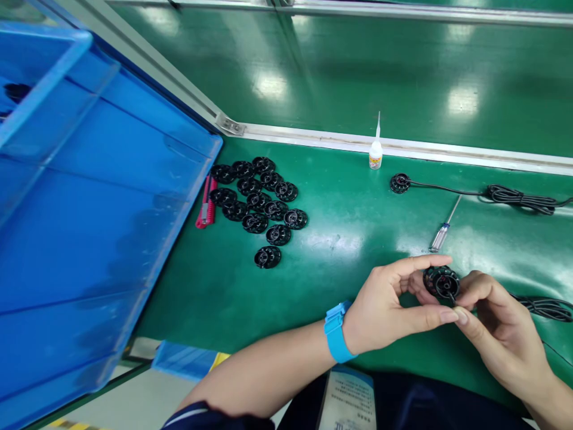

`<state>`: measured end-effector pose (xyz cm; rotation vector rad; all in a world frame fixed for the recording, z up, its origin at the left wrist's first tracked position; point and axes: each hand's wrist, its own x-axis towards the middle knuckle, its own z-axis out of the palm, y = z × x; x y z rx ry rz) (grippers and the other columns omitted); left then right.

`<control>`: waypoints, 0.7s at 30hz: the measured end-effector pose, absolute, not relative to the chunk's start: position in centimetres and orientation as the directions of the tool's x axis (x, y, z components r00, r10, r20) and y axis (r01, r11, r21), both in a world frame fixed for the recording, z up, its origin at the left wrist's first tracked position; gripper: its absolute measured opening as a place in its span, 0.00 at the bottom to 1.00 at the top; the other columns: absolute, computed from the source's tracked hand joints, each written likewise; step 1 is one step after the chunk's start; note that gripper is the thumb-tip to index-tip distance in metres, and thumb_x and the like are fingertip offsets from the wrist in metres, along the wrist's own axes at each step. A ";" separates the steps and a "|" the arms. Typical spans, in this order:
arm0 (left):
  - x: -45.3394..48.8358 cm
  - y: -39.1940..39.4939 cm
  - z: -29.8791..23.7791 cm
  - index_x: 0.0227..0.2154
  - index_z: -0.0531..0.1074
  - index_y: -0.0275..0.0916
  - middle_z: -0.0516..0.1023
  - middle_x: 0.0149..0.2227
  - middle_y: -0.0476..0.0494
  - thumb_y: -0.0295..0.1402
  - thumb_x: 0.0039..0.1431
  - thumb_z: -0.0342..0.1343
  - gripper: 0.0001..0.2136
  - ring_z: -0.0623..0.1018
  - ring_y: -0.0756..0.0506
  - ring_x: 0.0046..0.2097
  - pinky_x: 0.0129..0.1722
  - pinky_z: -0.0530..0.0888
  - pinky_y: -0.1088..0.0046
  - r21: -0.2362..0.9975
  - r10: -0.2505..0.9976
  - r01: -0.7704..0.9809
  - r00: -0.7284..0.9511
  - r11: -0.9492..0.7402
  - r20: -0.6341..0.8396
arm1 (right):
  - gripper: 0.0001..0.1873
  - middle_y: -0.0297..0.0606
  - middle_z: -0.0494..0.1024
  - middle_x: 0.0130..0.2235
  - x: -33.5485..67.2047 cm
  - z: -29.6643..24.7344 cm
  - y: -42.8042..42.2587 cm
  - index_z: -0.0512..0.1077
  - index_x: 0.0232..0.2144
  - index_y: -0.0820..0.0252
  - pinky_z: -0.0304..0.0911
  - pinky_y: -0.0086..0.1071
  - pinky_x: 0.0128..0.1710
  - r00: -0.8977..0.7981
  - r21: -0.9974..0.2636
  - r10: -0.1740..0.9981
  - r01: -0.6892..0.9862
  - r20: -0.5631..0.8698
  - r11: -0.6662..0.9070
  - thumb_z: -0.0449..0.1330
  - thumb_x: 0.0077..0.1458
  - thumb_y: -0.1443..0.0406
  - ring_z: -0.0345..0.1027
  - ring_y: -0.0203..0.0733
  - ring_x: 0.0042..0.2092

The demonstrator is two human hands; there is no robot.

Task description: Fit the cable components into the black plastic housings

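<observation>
Between both hands is a round black plastic part (441, 282) with a ribbed rim and a cable at its lower edge. My left hand (403, 298), with a blue wristband (336, 332), cups the part from the left, its thumb near the cable exit. My right hand (496, 322) pinches the cable where it meets the part. The black cable coil (548, 307) lies behind the right hand, partly hidden by it. A screwdriver (440, 236) with a clear handle rests just beyond the hands.
Several similar black round parts (257, 200) lie at left, beside a red utility knife (206, 206). A large blue bin (89, 209) stands tilted at the left. A white dropper bottle (375, 154) stands near the back rail; another part (400, 183) with coiled cable (521, 199) lies right.
</observation>
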<state>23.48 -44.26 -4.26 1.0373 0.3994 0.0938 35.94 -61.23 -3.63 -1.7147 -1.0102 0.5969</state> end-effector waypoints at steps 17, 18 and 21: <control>23.5 -44.8 -4.5 0.58 0.81 0.40 0.75 0.29 0.49 0.37 0.55 0.73 0.26 0.73 0.49 0.30 0.33 0.74 0.73 0.914 0.360 0.110 0.896 0.391 -0.261 | 0.14 0.32 0.72 0.36 35.7 -4.4 -61.5 0.72 0.50 0.56 0.63 0.35 0.39 0.396 -0.572 0.815 0.814 0.423 -0.098 0.69 0.65 0.67 0.67 0.36 0.36; 23.5 -44.9 -4.5 0.58 0.81 0.40 0.75 0.29 0.49 0.36 0.55 0.73 0.26 0.73 0.50 0.30 0.32 0.74 0.73 0.913 0.360 0.114 0.894 0.391 -0.266 | 0.15 0.33 0.73 0.37 35.7 -4.3 -61.5 0.73 0.50 0.56 0.61 0.37 0.40 0.359 -0.507 0.813 0.857 0.459 -0.092 0.70 0.63 0.69 0.66 0.36 0.36; 23.4 -44.9 -4.4 0.58 0.81 0.38 0.76 0.29 0.49 0.34 0.54 0.71 0.26 0.73 0.50 0.30 0.33 0.74 0.73 0.918 0.368 0.128 0.888 0.376 -0.275 | 0.21 0.35 0.73 0.37 35.8 -4.1 -61.7 0.76 0.56 0.57 0.59 0.39 0.42 0.244 -0.308 0.819 0.947 0.520 -0.087 0.72 0.62 0.70 0.65 0.39 0.37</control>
